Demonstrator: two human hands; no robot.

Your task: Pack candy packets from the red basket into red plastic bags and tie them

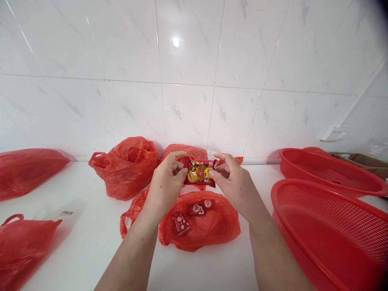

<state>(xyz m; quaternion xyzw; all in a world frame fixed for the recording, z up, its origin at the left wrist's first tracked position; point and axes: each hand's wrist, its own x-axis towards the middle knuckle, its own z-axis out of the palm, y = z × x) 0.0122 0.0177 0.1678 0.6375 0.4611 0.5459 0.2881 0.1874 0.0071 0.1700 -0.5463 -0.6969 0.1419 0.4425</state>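
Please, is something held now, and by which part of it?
Yes: a small red packet, pinched at its two short ends, the left hand on one, the right hand on the other.

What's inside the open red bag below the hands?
A dark packet and a spotted packet show inside the bag; anything beneath them or under its folds is hidden.

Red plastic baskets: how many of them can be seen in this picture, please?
2. The near basket is at the lower right, beyond the right hand; the far basket is behind it, by the tiled wall. Others nested underneath could be hidden.
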